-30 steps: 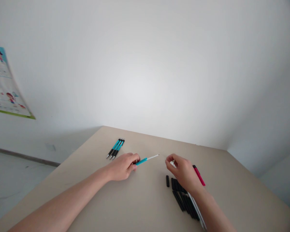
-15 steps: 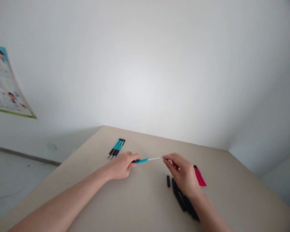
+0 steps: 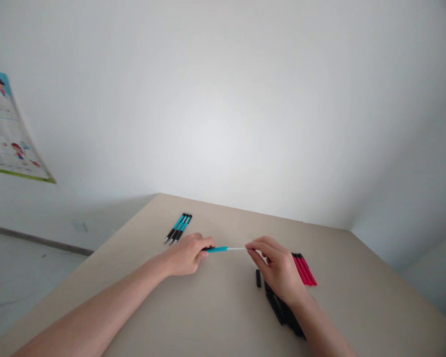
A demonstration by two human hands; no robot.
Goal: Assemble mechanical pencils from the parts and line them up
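My left hand (image 3: 189, 254) is closed around the rear of a blue pen barrel (image 3: 217, 249), whose front points right. Out of the barrel's end runs a thin white refill (image 3: 236, 248). The fingertips of my right hand (image 3: 275, 263) pinch the refill near its tip, which they hide. Below my right hand lies a heap of black grips (image 3: 277, 308), partly covered by the wrist. One short black piece (image 3: 258, 278) rests just left of that heap.
Blue pens with black grips (image 3: 179, 228) lie side by side on the table's far left. Red pen barrels (image 3: 305, 270) lie right of my right hand. A white wall stands behind the table (image 3: 193, 317), and a poster (image 3: 13, 126) hangs at left.
My right hand has shifted slightly left and down along the refill, closer to the barrel. More of the red barrels shows beside it. My left hand has stayed in place.
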